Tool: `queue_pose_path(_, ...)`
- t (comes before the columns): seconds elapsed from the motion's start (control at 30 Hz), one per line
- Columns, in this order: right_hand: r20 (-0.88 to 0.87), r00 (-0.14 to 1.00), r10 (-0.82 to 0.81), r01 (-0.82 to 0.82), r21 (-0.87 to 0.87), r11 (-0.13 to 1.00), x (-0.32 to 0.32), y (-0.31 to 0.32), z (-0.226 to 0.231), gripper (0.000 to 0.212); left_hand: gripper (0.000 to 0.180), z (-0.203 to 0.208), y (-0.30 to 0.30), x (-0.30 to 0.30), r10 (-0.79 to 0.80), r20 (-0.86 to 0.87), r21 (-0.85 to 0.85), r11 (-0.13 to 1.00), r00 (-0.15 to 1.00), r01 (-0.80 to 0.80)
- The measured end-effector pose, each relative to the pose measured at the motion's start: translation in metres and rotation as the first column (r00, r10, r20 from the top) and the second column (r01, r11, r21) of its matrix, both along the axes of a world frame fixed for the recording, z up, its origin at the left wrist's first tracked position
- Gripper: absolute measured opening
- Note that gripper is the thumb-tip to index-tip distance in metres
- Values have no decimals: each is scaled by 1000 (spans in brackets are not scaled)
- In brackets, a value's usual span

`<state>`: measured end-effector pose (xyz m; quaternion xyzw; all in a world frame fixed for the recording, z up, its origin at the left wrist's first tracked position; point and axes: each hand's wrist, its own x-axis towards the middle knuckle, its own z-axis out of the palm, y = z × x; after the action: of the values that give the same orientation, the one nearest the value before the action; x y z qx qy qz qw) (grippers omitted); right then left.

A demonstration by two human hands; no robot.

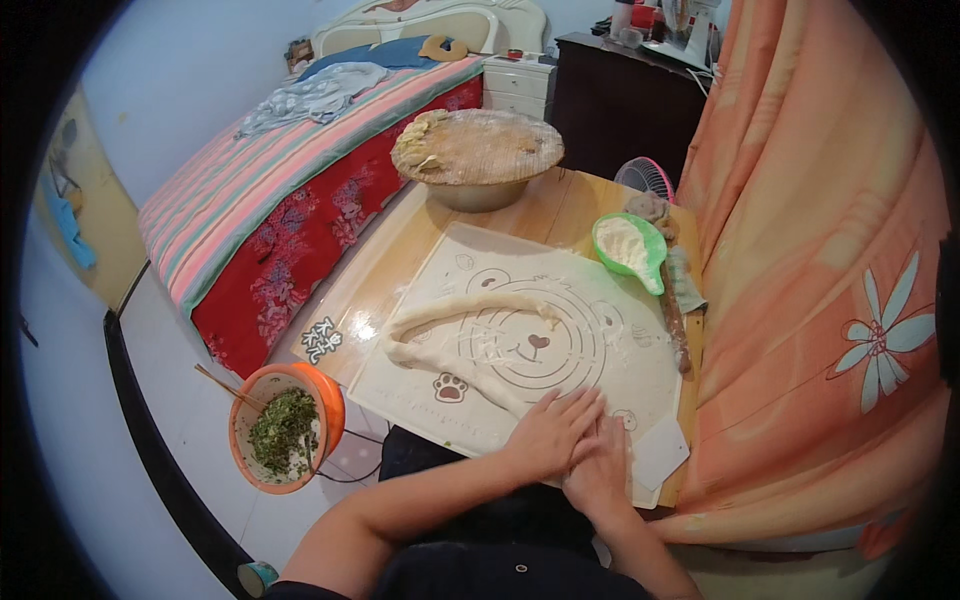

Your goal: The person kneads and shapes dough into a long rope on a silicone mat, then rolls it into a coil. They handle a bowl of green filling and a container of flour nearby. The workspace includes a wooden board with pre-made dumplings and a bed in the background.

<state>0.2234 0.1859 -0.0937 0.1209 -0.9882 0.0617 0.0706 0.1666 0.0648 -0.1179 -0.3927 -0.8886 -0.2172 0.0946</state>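
A long rope of pale dough (440,362) curves in a loop over the white baking mat (432,420) with a bear's face printed on it. At the rope's near end, my left hand (553,434) lies with its fingers stretched out, partly across my right hand (600,472). The right fingers also point forward, and some are covered by the left ones. Whatever is beneath the palms is hidden. Right of my hands, a flat white dough scraper (660,452) rests on the mat's corner. A wooden rolling pin (676,325) lies along the table's right edge.
A green scoop of flour (628,246) stands at the back right. Behind the mat, a round lid of stalks (480,147) covers a large basin (477,195). An orange bowl (335,410) of chopped green filling stands low at left. A curtain (800,330) hangs close on the right.
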Motion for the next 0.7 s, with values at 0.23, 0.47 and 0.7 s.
queue_pose_path(0.23, -36, 975, -217, 216, -36, 976, -100, 14, -20, 52, 60, 5, 6, -69, 422, -42, -68, 903, 905, -424)
queue_pose_path(0.47, 8, 1000, 24, -24, -23, 999, -39, 22, -19, 64, 62, 3, -29, -8, 136, -57, -150, 978, 989, -143)
queue_pose_path(0.7, 174, 980, -101, 116, -81, 990, -48, 21, -12, 53, 59, -11, -27, -30, 278, -54, -224, 933, 959, -283)
